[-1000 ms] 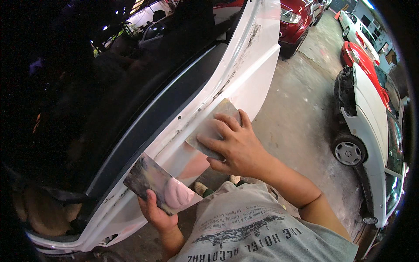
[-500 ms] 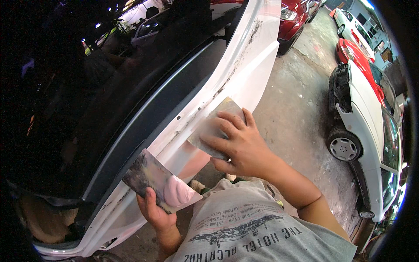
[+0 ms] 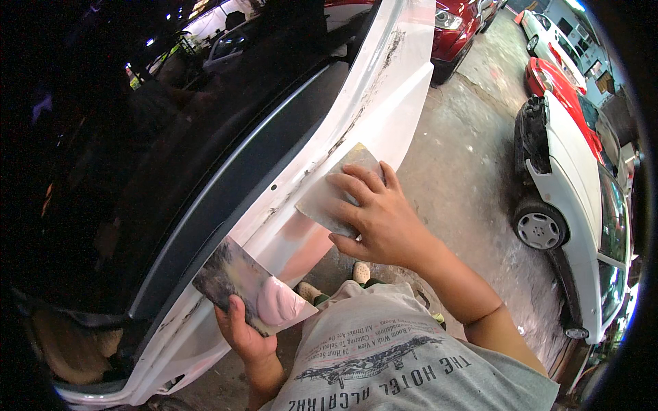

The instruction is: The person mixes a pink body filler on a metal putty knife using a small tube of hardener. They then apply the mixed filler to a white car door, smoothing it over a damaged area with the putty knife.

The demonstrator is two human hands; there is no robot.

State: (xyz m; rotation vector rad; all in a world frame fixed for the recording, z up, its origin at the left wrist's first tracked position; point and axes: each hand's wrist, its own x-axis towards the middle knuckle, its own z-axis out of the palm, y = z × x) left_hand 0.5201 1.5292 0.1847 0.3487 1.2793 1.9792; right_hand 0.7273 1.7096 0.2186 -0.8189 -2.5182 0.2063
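My left hand (image 3: 248,337) grips a flat rectangular putty board (image 3: 232,268) by its near edge, thumb on top. A smooth lump of pink body filler (image 3: 279,301) sits on the board's right part; the rest is smeared dark grey. My right hand (image 3: 382,218) spreads its fingers over a thin greyish putty spreader (image 3: 359,156), pressing it flat against the white car body panel (image 3: 394,103). The spreader's lower edge is partly hidden under the fingers. Below it, a pinkish-grey patch (image 3: 301,253) shows on the panel, just beyond the board.
The car's dark opening with a black trim strip (image 3: 226,171) lies left of the panel, whose seam has black residue. A red car (image 3: 452,31) stands ahead. At right, across the concrete floor (image 3: 466,164), is a white car (image 3: 576,171) without its front bumper.
My right hand and the spreader have slid slightly farther along the panel, away from me. My left hand and the board stay nearly still. The view has shifted a little, showing more of my shoes.
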